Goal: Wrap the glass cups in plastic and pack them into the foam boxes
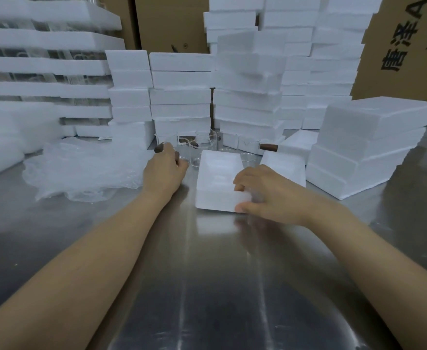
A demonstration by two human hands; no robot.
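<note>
On the steel bench (207,274) an open foam box (215,198) sits right in front of the person, hollow side up. The right hand (268,195) grips its near right corner: the fingers (240,184) hook over the rim from above and the thumb (241,207) presses against the outer wall below. The box's long axis runs away from the person, towards the glassware.

The left hand (165,170) reaches to the far left of the box. Its curled fingers are closed around the dark handle (159,148) of a glass cup (168,138), and the end of the handle pokes out to the left of the knuckles. The cup stands upright, mouth up, at the left end of a cluster of other cups (203,144) crowded just beyond the box's far wall. One cup (249,142) on the right has its brown handle pointing right.

A crumpled heap of clear plastic wrap (81,170) lies on the bench to the left of the left hand. A second foam piece (287,165) lies just beside the box on the right, partly behind the right hand. Behind the cups rise stacks of foam boxes (181,97), which wall the cluster in. A lower stack (364,147) stands to the right, with cardboard cartons (404,59) behind it.
</note>
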